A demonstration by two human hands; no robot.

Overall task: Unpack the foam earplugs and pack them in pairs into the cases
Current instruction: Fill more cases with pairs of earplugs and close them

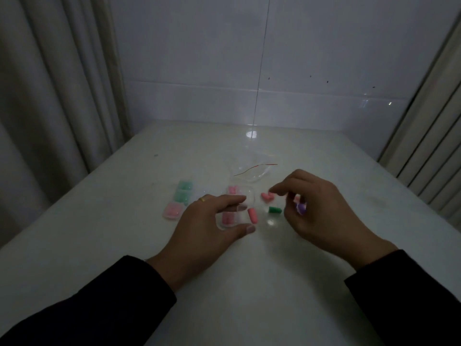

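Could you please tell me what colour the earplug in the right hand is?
Purple earplug, held in the right hand; head view.

Tiled domestic corner: curtains (50, 96); white table (249, 283)

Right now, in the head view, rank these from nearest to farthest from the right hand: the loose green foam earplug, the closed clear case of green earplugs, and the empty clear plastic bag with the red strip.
1. Loose green foam earplug, just left of the right hand.
2. Empty clear plastic bag, behind the hand.
3. Closed clear case of green earplugs, far left.
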